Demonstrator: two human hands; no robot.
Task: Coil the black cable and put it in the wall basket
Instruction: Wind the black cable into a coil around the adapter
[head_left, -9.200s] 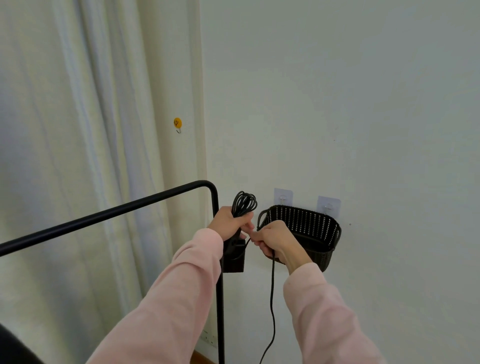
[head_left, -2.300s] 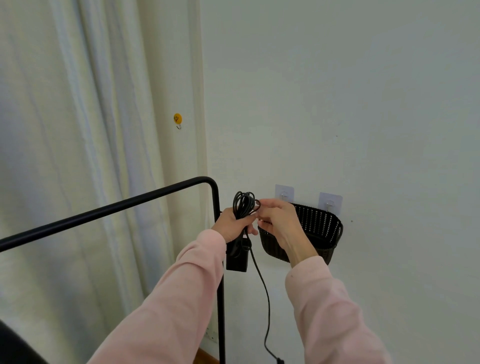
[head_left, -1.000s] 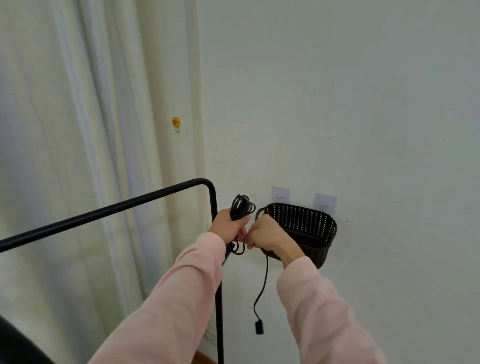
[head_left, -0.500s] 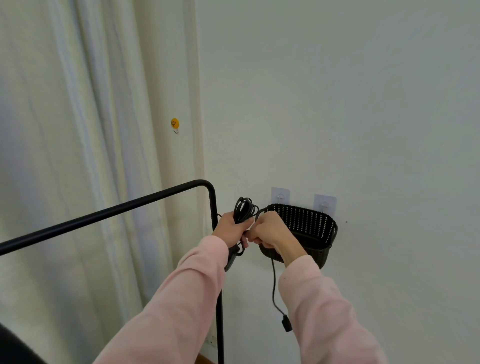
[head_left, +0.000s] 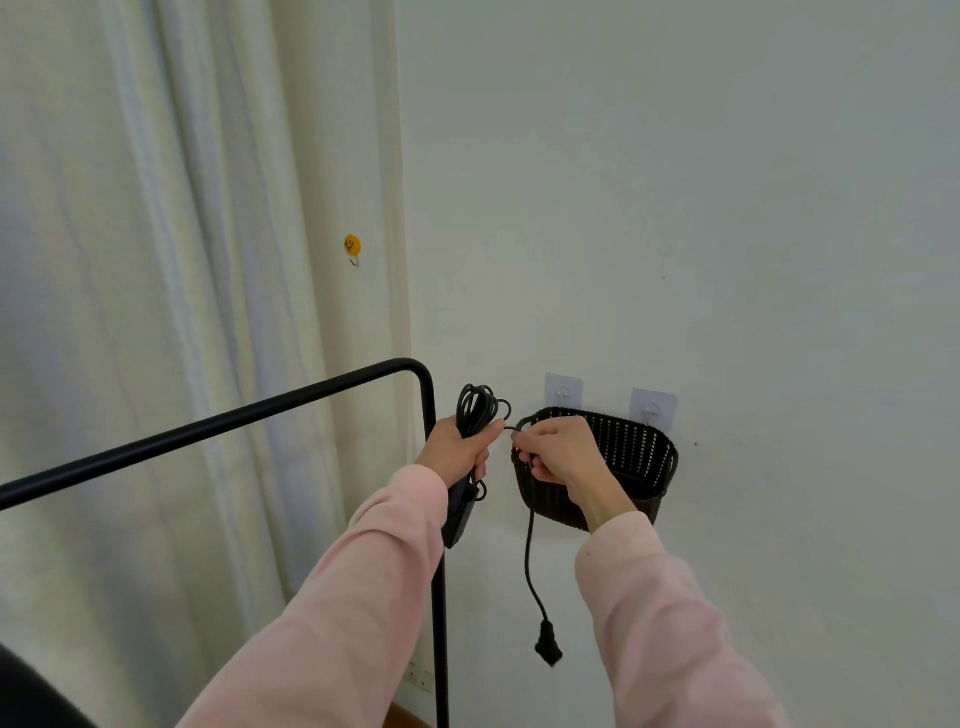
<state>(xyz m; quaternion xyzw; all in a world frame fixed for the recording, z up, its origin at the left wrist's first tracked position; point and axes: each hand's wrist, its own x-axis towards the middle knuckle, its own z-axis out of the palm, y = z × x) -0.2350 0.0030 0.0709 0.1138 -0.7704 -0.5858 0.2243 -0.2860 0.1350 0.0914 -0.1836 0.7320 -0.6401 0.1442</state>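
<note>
Fingers (head_left: 480, 461) of my left hand (head_left: 456, 449) clench the coiled thin black cable (head_left: 475, 410); my right hand (head_left: 558, 452) pinches its hanging tail.

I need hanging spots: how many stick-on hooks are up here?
3: a round yellow hook beside the pale curtain, and two clear square hooks above the dark woven wall basket. More could be hidden.

On my screen I see soft, even daylight, brightest through the curtain (head_left: 156, 312) at 9 o'clock, faint shadows on the wall (head_left: 727, 208), the black cable (head_left: 528, 551) slightly blurred at 6 o'clock, and edges mildly bowed.
</note>
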